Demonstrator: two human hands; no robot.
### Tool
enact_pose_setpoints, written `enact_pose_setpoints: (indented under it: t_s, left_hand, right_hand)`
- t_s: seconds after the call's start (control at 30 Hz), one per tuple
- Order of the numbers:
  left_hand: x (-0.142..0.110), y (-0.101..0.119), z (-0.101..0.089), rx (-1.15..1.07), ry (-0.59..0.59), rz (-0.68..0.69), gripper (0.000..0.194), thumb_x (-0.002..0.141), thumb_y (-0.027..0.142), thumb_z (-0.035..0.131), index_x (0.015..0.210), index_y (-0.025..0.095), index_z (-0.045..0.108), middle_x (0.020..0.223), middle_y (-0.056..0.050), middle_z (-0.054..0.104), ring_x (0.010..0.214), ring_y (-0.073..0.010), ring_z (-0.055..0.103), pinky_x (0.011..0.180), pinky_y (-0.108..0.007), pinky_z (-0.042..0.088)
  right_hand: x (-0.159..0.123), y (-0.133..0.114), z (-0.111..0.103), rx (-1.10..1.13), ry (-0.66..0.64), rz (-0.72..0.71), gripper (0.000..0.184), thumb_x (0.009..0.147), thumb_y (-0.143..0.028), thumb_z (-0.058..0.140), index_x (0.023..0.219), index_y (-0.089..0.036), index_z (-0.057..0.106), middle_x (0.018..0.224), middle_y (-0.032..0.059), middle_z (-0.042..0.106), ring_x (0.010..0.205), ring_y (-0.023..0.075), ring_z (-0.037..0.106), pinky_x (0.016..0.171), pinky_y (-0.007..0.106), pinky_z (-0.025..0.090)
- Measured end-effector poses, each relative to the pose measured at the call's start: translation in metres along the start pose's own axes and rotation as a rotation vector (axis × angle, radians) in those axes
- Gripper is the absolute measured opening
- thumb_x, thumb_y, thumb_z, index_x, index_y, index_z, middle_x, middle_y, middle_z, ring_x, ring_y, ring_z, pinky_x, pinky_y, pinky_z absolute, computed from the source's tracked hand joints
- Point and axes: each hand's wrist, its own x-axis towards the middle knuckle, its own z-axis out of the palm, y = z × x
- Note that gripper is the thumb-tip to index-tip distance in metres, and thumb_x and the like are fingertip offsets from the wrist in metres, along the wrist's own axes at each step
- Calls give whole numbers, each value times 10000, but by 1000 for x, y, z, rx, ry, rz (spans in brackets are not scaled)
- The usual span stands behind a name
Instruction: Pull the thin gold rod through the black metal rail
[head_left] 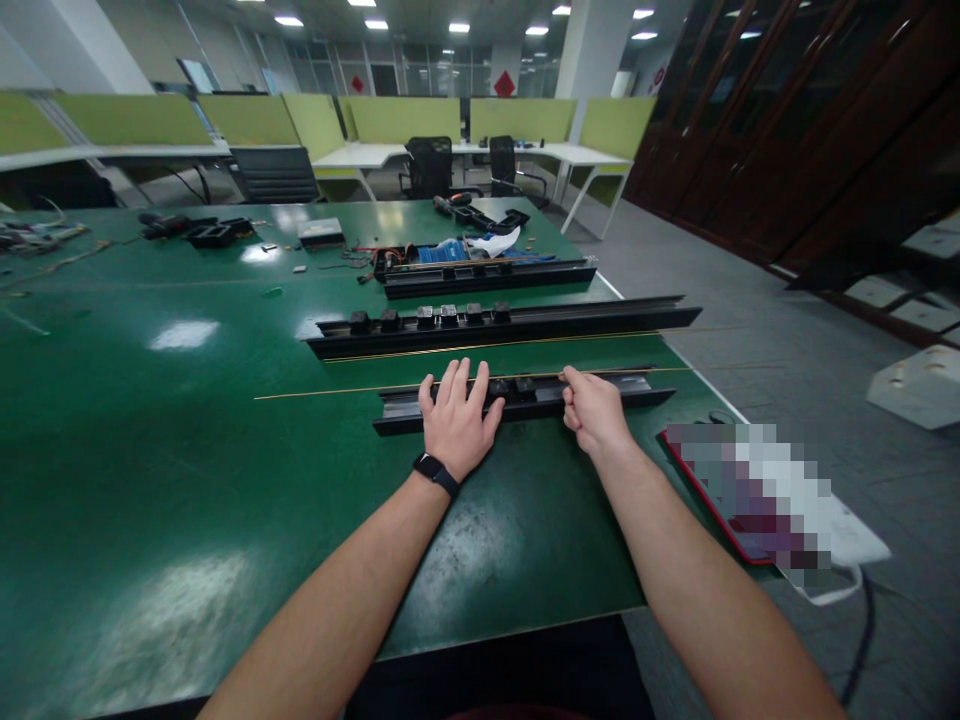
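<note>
Closest to me on the green table lies a black channel-shaped rail (637, 396) with small black blocks (523, 386) in its groove. My left hand (456, 420), a dark band on its wrist, rests over the rail's left half with fingers spread. Beneath the palm, part of the rail is hidden. A long, thin gold-coloured rod (337, 391) runs along the rail's far side and sticks out past both ends. The thumb and forefinger of my right hand (595, 410) pinch this rod above the rail's right half; the other fingers are curled.
Behind lies a longer black rail (585, 322) with several blocks and another gold rod (450, 350) before it. Farther back are a shorter rail (487, 280), blue parts (442, 251) and a power tool (172, 226). A red-edged item (712, 510), partly blurred, sits at the right edge.
</note>
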Motion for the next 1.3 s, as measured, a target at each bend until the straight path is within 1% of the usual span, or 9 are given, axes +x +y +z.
enact_pose_setpoints:
  t_s: [0.13,0.37,0.53,0.8,1.03,1.17,1.3]
  left_hand:
    - [0,0,0,5,-3,4,544,1027,459,476,1523,237,507,1593,-150,479,1505,-317,399,1248,-587,178]
    - [0,-1,1,18,-1,4,544,1037,476,454,1519,230,510,1593,-147,480,1503,-315,402,1245,-584,184]
    - [0,-1,2,26,6,6,538,1038,479,453,1512,234,518,1591,-142,484,1499,-314,410,1244,-578,188]
    - [0,-1,2,16,22,6,537,1021,465,495,1510,245,528,1577,-137,504,1482,-334,433,1243,-579,197]
    - [0,0,1,14,15,3,538,1021,466,492,1511,246,525,1581,-137,498,1486,-334,427,1243,-582,197]
    - [0,0,1,11,15,-1,536,1017,464,498,1508,250,530,1580,-135,500,1484,-336,430,1244,-581,197]
    - [0,0,2,14,12,0,533,1023,471,484,1507,252,528,1581,-135,498,1486,-327,427,1244,-581,191]
  right_hand:
    - [1,0,0,17,30,-6,153,902,-297,681,836,-177,613,487,-70,488,261,40,297,270,163,177]
    - [0,1,-1,5,3,-2,207,903,-360,698,855,-178,610,479,-71,490,253,40,296,270,163,177]
    - [-1,1,0,5,-14,-6,191,912,-331,689,840,-164,630,479,-65,494,251,41,302,271,170,174]
    - [1,1,0,-4,-4,-7,162,912,-299,678,835,-168,621,479,-65,493,255,44,301,271,171,169]
    - [4,4,-2,7,20,-8,171,908,-323,682,850,-185,599,492,-68,498,260,45,306,274,168,185]
    - [3,2,-2,13,14,0,176,919,-331,671,852,-184,600,482,-67,497,257,45,299,274,167,183]
    - [2,3,-2,2,-5,-5,219,900,-368,704,846,-178,608,481,-68,497,253,44,297,267,168,172]
